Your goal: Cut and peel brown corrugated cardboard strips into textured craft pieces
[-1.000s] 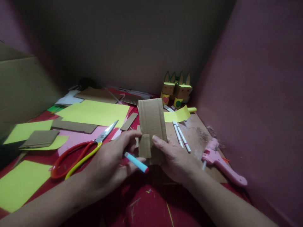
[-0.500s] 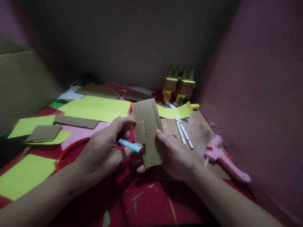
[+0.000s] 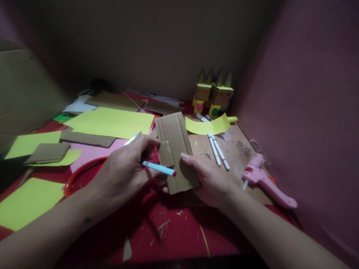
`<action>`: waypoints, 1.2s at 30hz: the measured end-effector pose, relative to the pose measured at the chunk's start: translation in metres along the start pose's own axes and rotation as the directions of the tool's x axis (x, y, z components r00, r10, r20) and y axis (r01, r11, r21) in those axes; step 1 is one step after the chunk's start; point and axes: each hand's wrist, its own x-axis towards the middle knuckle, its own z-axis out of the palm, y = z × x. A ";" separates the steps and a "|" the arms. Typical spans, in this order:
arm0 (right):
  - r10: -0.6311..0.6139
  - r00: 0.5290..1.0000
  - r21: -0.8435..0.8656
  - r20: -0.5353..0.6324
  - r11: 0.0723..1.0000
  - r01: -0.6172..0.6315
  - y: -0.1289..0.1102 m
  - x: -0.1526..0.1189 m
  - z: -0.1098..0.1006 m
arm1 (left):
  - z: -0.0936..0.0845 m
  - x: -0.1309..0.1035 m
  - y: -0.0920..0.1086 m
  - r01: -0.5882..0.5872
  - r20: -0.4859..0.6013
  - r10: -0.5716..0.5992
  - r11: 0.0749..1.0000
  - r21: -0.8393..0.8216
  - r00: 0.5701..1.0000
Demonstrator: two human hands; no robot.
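Observation:
Between my hands is a long piece of corrugated cardboard (image 3: 179, 138), tilted slightly, its ribbed face toward me. My right hand (image 3: 211, 179) grips its right edge, thumb on the front and fingers behind. With thumb and forefinger, my left hand (image 3: 123, 166) pinches a small cardboard piece (image 3: 166, 154) laid against the long one's left side. A light-blue pen (image 3: 160, 168) with a red end is tucked in the left hand too, its red end crossing in front of the cardboard. Some left fingertips are hidden behind the cardboard.
Yellow paper sheets (image 3: 112, 121) and cardboard scraps (image 3: 49, 153) lie left, near a red ring-shaped handle (image 3: 81, 172). White markers (image 3: 218, 151) and a pink glue gun (image 3: 266, 181) lie right. Two cardboard figures (image 3: 214, 93) stand at the back. Bits of trimmings dot the red table (image 3: 179, 239).
The pen's red end has swung right, farther over the cardboard. The long cardboard tilts a little more. The whole scene sits slightly higher in view.

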 end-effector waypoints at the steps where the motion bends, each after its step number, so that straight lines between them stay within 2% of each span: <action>1: -0.007 1.000 -0.006 0.000 1.000 0.007 0.000 0.000 0.000 | 0.000 0.000 0.000 -0.006 0.008 0.006 1.000 0.000 1.000; 11: -0.025 0.997 -0.075 -0.076 0.997 0.019 0.000 0.001 -0.002 | 0.002 0.001 0.001 -0.026 0.116 0.018 0.998 0.059 0.993; 15: 0.006 0.987 -0.112 -0.162 0.993 -0.024 0.002 0.002 -0.003 | 0.001 0.001 0.004 0.035 0.183 -0.055 0.993 0.111 0.982; 18: 0.033 0.982 -0.096 -0.188 0.994 -0.052 0.002 0.003 -0.004 | 0.000 0.004 0.006 0.107 0.210 -0.114 0.993 0.045 0.971; 20: 0.045 0.982 -0.065 -0.184 0.996 -0.058 0.000 0.003 -0.004 | -0.002 0.007 0.007 0.198 0.234 -0.180 0.979 -0.056 0.955; 25: 0.180 0.977 0.012 -0.114 0.984 -0.179 -0.005 0.000 -0.004 | -0.003 0.015 0.012 0.408 0.267 -0.334 0.861 -0.304 0.904; 28: 0.233 0.972 0.050 -0.032 0.971 -0.232 -0.005 -0.001 -0.006 | 0.001 0.016 0.016 0.515 0.314 -0.411 0.730 -0.448 0.856; 31: 0.231 0.973 0.076 0.024 0.970 -0.232 -0.005 -0.001 -0.009 | 0.006 0.016 0.017 0.567 0.376 -0.425 0.609 -0.555 0.823; 36: 0.279 0.958 0.097 0.070 0.954 -0.285 -0.004 0.001 -0.011 | 0.010 0.012 0.012 0.576 0.406 -0.409 0.594 -0.562 0.817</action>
